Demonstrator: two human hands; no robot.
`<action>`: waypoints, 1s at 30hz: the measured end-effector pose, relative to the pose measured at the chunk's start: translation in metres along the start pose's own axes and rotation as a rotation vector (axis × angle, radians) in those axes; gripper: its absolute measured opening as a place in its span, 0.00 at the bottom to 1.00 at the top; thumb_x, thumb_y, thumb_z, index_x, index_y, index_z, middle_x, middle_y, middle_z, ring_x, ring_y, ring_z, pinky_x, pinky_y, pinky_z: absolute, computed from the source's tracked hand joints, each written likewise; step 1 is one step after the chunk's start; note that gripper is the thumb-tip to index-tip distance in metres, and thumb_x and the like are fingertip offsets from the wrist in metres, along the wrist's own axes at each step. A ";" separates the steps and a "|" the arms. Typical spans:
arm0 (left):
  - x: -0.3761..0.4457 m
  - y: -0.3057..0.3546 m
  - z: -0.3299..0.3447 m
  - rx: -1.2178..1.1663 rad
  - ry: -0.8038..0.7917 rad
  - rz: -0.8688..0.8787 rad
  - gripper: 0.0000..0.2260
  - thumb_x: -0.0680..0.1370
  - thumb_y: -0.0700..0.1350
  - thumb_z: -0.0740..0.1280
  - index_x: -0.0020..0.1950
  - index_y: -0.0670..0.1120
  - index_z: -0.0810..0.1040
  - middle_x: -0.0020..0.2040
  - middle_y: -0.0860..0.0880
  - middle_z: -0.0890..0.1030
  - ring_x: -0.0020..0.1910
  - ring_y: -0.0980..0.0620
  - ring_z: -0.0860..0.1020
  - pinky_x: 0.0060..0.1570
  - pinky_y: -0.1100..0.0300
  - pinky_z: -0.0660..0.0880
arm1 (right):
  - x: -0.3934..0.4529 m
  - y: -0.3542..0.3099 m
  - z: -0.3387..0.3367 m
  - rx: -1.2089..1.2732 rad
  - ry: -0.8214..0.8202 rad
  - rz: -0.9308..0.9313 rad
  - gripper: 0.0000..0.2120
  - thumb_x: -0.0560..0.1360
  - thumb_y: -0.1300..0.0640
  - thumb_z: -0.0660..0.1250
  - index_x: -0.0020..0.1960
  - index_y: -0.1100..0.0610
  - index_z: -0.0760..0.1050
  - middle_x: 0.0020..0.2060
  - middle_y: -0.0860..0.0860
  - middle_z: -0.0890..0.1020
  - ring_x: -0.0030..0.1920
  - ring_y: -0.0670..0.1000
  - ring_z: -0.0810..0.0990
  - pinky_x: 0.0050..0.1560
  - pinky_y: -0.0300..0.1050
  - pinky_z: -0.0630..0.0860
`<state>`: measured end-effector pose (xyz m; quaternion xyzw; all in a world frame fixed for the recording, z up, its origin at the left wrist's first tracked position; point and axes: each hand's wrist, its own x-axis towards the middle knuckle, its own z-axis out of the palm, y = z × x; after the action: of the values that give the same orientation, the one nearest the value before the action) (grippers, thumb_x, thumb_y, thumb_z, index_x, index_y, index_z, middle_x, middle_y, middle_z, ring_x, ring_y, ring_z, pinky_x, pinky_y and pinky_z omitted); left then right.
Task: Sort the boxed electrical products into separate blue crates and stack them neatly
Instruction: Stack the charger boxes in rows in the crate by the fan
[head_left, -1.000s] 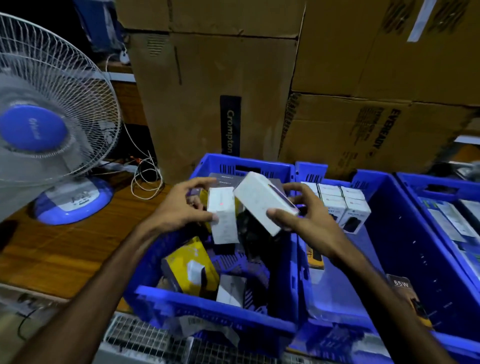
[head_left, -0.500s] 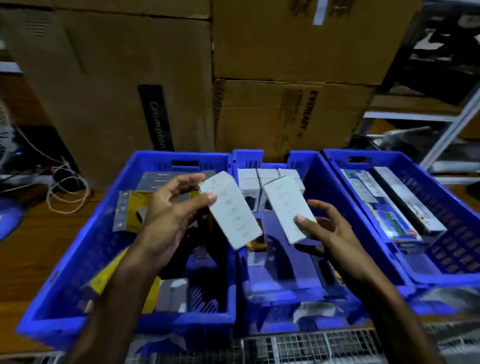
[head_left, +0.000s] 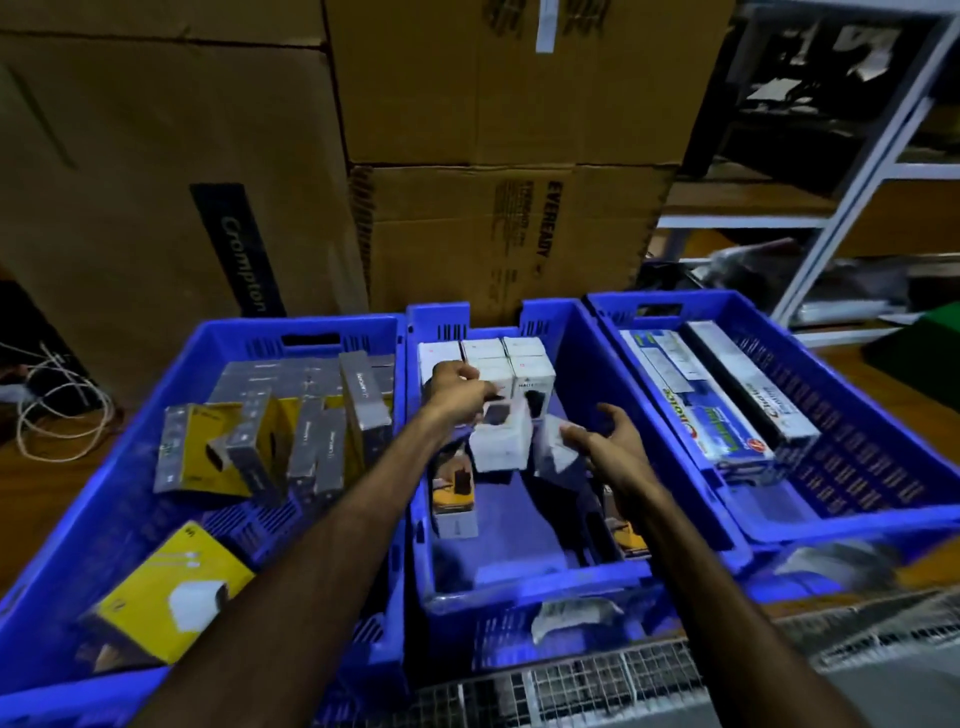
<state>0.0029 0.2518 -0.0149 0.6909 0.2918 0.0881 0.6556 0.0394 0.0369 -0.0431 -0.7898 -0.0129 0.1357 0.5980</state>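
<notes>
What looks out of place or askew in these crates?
In the left crate, grey-and-yellow boxes lean tilted against each other, and one yellow box lies apart near the front. The white boxes at the middle crate's back are neatly stacked.

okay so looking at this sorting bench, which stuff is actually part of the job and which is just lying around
Part of the job:
left hand holding a white box
right hand holding a second white box
stacked white boxes
middle crate
left crate of grey-and-yellow boxes
right crate of long boxes

Lying about:
cardboard cartons
white cable
metal shelving
</notes>
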 end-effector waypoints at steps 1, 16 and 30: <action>-0.004 0.000 0.001 -0.007 0.005 0.018 0.11 0.75 0.37 0.75 0.54 0.43 0.77 0.45 0.41 0.82 0.36 0.45 0.80 0.37 0.53 0.76 | 0.000 -0.002 -0.002 -0.020 0.012 -0.029 0.39 0.69 0.48 0.78 0.76 0.53 0.67 0.68 0.52 0.75 0.65 0.55 0.78 0.67 0.59 0.76; -0.176 -0.042 -0.131 0.054 0.047 0.328 0.07 0.77 0.38 0.74 0.54 0.43 0.84 0.48 0.44 0.88 0.46 0.48 0.86 0.48 0.58 0.82 | -0.087 -0.032 0.055 -0.268 -0.579 -0.435 0.10 0.78 0.55 0.73 0.59 0.54 0.81 0.47 0.48 0.86 0.46 0.49 0.85 0.44 0.41 0.80; -0.203 -0.101 -0.276 0.290 0.529 0.340 0.07 0.75 0.51 0.71 0.52 0.53 0.85 0.44 0.54 0.87 0.44 0.53 0.86 0.47 0.45 0.83 | -0.150 -0.042 0.226 -1.296 -1.191 -0.917 0.34 0.78 0.50 0.68 0.81 0.49 0.60 0.71 0.60 0.67 0.68 0.65 0.73 0.62 0.58 0.73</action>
<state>-0.3307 0.3791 -0.0244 0.7689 0.3418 0.3299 0.4279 -0.1515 0.2342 -0.0300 -0.6856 -0.6872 0.2327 -0.0588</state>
